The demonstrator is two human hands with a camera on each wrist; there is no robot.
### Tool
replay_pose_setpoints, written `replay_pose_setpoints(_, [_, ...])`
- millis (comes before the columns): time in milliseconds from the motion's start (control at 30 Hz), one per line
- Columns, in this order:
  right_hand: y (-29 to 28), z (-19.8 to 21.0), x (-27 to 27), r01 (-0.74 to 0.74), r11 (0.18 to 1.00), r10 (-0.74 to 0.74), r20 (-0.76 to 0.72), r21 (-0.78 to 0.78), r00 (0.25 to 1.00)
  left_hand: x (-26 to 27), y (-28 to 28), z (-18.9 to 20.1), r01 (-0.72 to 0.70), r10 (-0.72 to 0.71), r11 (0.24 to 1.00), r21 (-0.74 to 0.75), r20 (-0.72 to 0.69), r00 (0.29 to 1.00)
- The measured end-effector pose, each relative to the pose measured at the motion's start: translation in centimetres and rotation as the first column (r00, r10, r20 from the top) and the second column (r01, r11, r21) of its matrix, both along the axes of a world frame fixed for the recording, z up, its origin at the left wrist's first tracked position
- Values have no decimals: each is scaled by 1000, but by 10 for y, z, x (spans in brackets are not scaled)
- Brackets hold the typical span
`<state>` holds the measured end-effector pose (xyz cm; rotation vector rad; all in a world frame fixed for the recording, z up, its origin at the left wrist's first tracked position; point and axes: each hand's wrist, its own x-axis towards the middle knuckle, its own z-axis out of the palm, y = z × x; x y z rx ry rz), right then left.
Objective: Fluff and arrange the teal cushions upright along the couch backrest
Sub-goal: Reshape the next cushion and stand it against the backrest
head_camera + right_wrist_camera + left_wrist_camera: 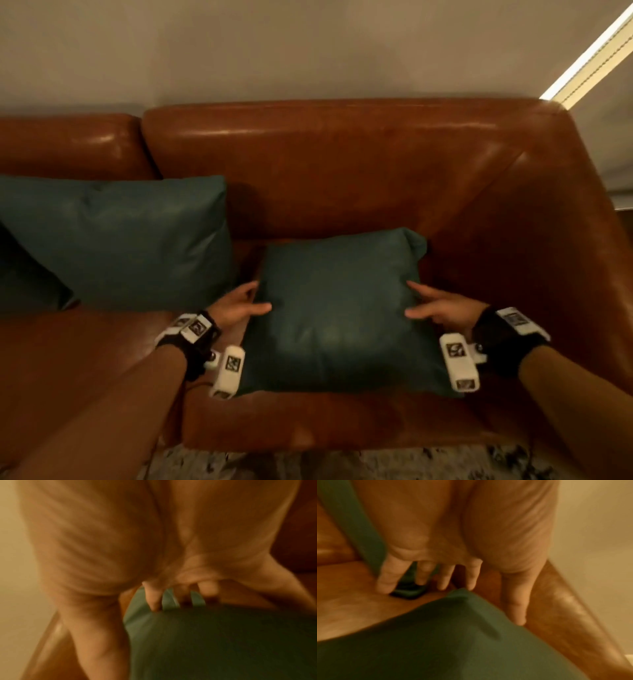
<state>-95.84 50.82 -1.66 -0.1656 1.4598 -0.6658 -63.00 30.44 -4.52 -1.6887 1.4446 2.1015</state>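
Observation:
A square teal cushion [342,325] lies flat on the brown leather couch seat [85,359], a little in front of the backrest [342,164]. My left hand [257,296] is at its left edge, thumb on top, fingers straight and spread beside it. In the left wrist view those fingers [443,578] reach over the seat next to the cushion [436,642]. My right hand [409,298] rests on the right edge. Its fingers [153,599] press into the cushion [223,642]; that view is blurred. A second teal cushion [120,240] stands upright against the backrest on the left.
Part of a third, darker teal cushion [24,274] shows at the far left edge. The couch's right armrest [548,240] rises close beside the flat cushion. A pale wall is behind the couch and a patterned rug [342,466] lies below its front edge.

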Motion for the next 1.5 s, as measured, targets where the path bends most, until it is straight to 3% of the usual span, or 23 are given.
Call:
replay_pose_setpoints(67, [9, -6, 19, -38, 999, 38, -91, 0, 995, 17, 22, -21, 62, -63, 997, 41, 6, 998])
replay_pose_setpoints(133, [11, -13, 30, -29, 998, 15, -221, -58, 975, 36, 39, -41, -56, 50, 991, 119, 53, 997])
replay_pose_setpoints(233, [-7, -17, 39, -63, 982, -15, -404, -178, 915, 65, 47, -58, -204, 197, 978, 42, 121, 973])
replay_pose_setpoints(333, [-45, -4, 36, 3, 956, -128, -408, -293, 904, 90, 40, -44, -333, 323, 941, 64, 129, 938])
replay_pose_setpoints(400, [-67, 13, 21, 77, 947, -207, -408, -312, 889, 93, 26, -24, -379, 377, 925, 38, 49, 925])
replay_pose_setpoints(433, [-74, 22, 11, 141, 936, -262, -370, -323, 891, 90, 16, -9, -406, 406, 914, -11, -9, 914])
replay_pose_setpoints(500, [-81, 44, 0, 319, 882, -388, -150, -347, 910, 83, -3, 10, -492, 479, 868, -70, -140, 866])
replay_pose_setpoints(567, [-80, 62, 0, 477, 800, -471, 111, -364, 875, 72, -20, 23, -542, 498, 832, -119, -273, 823])
replay_pose_setpoints(600, [-79, 67, 2, 509, 769, -482, 172, -387, 859, 66, -27, 27, -570, 510, 809, -145, -311, 802])
replay_pose_setpoints(733, [-78, 61, 14, 514, 704, -485, 198, -490, 852, 46, -50, 33, -690, 587, 709, -147, -420, 692])
replay_pose_setpoints(800, [-71, 42, 13, 497, 703, -466, 198, -509, 862, 44, -52, 25, -706, 612, 701, -97, -427, 666])
replay_pose_setpoints(900, [-61, 16, 19, 418, 733, -420, 125, -537, 899, 41, -37, 6, -579, 539, 788, -209, -219, 813])
replay_pose_setpoints(1000, [-59, 5, 30, 317, 787, -421, -86, -529, 903, 31, -29, -9, -476, 469, 846, -239, -90, 879])
replay_pose_setpoints(1100, [-64, 14, 24, 361, 791, -494, -168, -495, 853, 2, -36, 5, -488, 455, 820, -297, -179, 872])
replay_pose_setpoints(1167, [-66, 23, 12, 449, 756, -546, -81, -476, 834, -15, -49, 18, -526, 466, 756, -389, -243, 850])
replay_pose_setpoints(1233, [-59, 23, 3, 571, 664, -618, 77, -483, 783, -25, -61, 23, -608, 495, 727, -319, -369, 786])
replay_pose_setpoints(1300, [-46, 11, 0, 610, 617, -666, 84, -497, 741, -26, -64, 14, -601, 479, 762, -242, -413, 775])
replay_pose_setpoints(1400, [-37, -21, 7, 447, 802, -519, -95, -396, 849, -23, -58, -13, -342, 274, 886, -315, -241, 931])
replay_pose_setpoints(1500, [-37, -50, 6, 354, 897, -396, -129, -264, 909, -21, -61, -37, -125, 107, 918, -376, -67, 992])
